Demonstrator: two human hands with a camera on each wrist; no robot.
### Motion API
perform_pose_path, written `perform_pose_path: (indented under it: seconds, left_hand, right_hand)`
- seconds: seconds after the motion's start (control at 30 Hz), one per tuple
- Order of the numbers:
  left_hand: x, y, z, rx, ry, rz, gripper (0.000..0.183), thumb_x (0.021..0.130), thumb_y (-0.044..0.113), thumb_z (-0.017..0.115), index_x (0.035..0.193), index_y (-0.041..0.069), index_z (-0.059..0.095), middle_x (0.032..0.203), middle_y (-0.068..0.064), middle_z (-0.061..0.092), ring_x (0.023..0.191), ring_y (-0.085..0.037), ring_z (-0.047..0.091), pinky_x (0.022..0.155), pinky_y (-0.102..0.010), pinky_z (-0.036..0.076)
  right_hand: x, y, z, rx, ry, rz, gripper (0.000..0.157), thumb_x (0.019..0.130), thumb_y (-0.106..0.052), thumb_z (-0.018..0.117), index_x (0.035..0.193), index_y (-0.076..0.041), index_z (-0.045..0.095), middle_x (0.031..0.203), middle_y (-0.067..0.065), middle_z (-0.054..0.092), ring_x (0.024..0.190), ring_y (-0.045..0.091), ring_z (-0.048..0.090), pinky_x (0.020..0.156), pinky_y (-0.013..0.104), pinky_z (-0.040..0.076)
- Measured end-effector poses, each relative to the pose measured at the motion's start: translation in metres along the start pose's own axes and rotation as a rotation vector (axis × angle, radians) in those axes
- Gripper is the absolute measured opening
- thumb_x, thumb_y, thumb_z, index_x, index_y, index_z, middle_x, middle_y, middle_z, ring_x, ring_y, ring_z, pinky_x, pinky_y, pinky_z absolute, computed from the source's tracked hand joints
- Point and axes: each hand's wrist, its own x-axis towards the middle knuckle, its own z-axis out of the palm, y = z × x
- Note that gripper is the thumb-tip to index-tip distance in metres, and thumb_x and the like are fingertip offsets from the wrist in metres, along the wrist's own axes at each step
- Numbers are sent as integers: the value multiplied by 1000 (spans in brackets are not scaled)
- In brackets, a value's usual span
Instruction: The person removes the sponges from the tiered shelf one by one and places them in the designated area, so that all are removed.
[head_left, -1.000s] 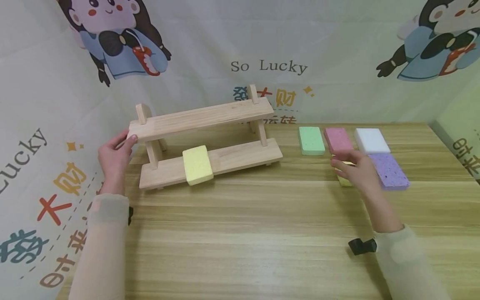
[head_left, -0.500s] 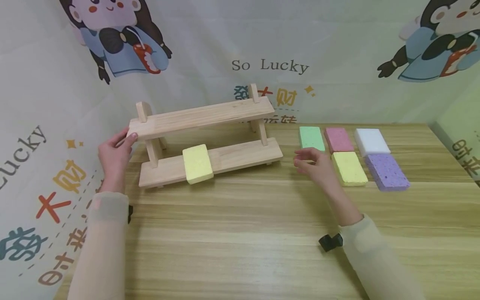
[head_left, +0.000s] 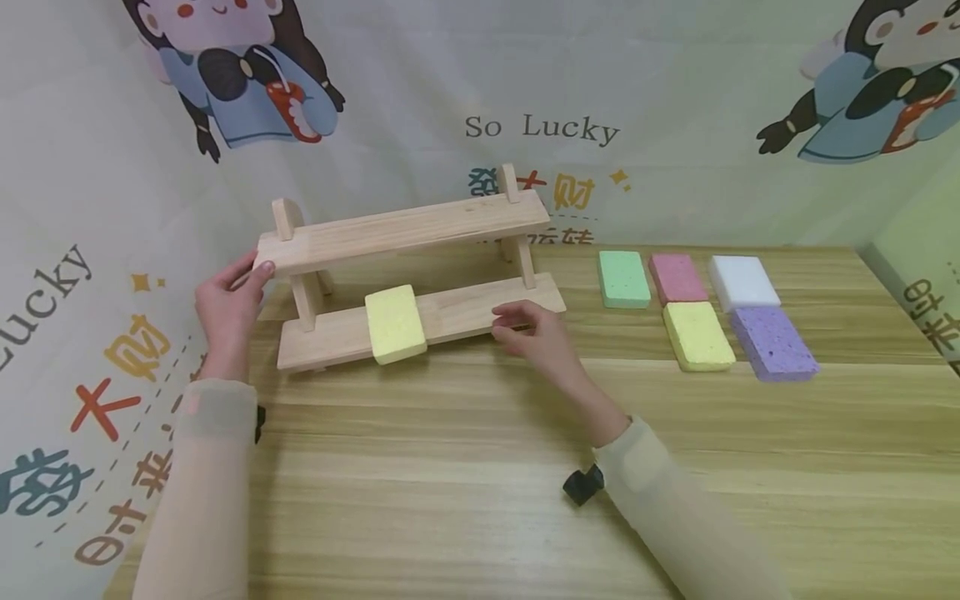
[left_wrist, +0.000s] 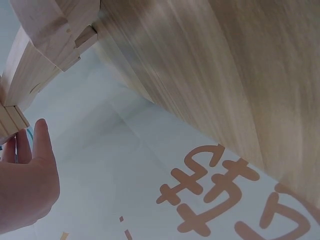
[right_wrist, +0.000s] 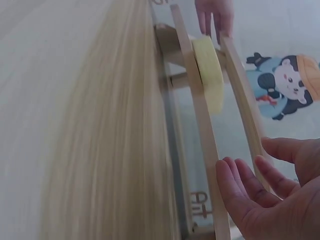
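A two-tier wooden shelf (head_left: 420, 229) stands at a slant on the table in the head view. My left hand (head_left: 227, 310) pinches the left end of its upper board between thumb and fingers. On the lower board (head_left: 468, 312) lies a yellow sponge block (head_left: 395, 325), its front end jutting past the board's edge. My right hand (head_left: 542, 343) holds nothing and hovers at the right part of that lower board. Spread, slightly bent fingers show in the right wrist view, with the right hand (right_wrist: 285, 200) close to the boards.
Right of the shelf, several sponge blocks lie on the table (head_left: 450, 483): green (head_left: 624, 279), pink (head_left: 678, 278), white (head_left: 744, 282), a second yellow block (head_left: 699, 337) and purple (head_left: 775, 343). A printed cloth (head_left: 405, 75) hangs behind and along the left side.
My right hand has swept left, from over the second yellow sponge block to the front of the lower board, carrying nothing. The left hand keeps its grip on the shelf.
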Motion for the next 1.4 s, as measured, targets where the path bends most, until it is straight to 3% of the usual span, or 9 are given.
perform_pose_path:
  seconds: [0.3,0.5,0.73,1.0,1.2,1.4]
  left_hand:
    - [1,0,1,8,3,-13,46,89,34,75,133,25,65,142,0,60,106,2,64,103,-18,49]
    - [2,0,1,23,-7,-23,48,89,34,75,134,26,63,147,4,56,117,-1,62,109,-22,47]
    - [1,1,1,32,3,-24,47,89,34,74,134,26,63,147,4,56,118,-1,62,108,-22,47]
    - [-1,1,2,14,6,-18,46,89,34,75,133,26,64,145,4,58,113,0,63,108,-23,47]
    - [-1,1,3,2,9,-11,46,88,33,76,132,25,65,142,2,60,105,3,64,89,-11,51]
    - [1,1,2,19,5,-32,48,89,35,75,134,27,63,145,5,57,108,2,63,107,-20,48]
  right_hand:
    - [9,-4,44,70,-16,16,34,95,-7,67,127,3,61,121,23,66,104,40,68,84,41,62]
    - [16,-7,71,132,-22,39,37,94,-8,69,129,2,60,124,23,64,103,36,70,83,44,62]
    - [26,-8,91,97,27,66,37,90,-10,74,125,-3,64,122,19,66,97,30,73,75,35,64]
    - [29,-11,96,125,61,97,37,88,-2,74,123,-3,65,120,19,65,84,20,69,75,36,64]
    - [26,-9,90,170,63,120,38,87,2,73,124,-3,64,118,19,64,84,19,66,74,33,64]
    - [19,-8,82,174,57,117,39,88,2,72,126,-3,63,119,19,63,91,21,66,74,31,63]
